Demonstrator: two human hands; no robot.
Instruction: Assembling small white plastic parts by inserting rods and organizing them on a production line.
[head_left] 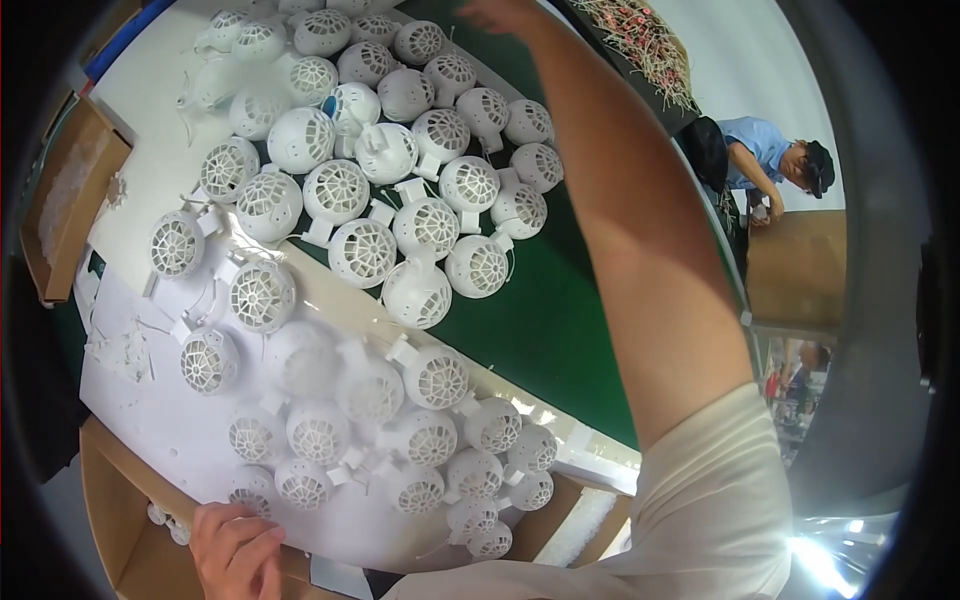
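Observation:
My left hand (235,550) is at the table's near edge, its fingers loosely bent and somewhat apart, with nothing visible in them. Close beside it lies a white ball-shaped plastic housing with a lattice front (252,488). My right arm reaches far across to the top edge, where my right hand (495,14) is blurred and partly cut off, so its grip cannot be made out. Many similar white housings (427,228), several with a square tab and a thin wire, crowd the green belt (540,310). More of them (440,378) lie on the white table (150,400).
An open cardboard box (110,500) with small white pieces stands at the near left; another box (75,200) with clear plastic is farther up. A pile of red-tipped wires (640,45) lies beyond the belt. At the right, a person in blue (760,150) works near a carton (797,270).

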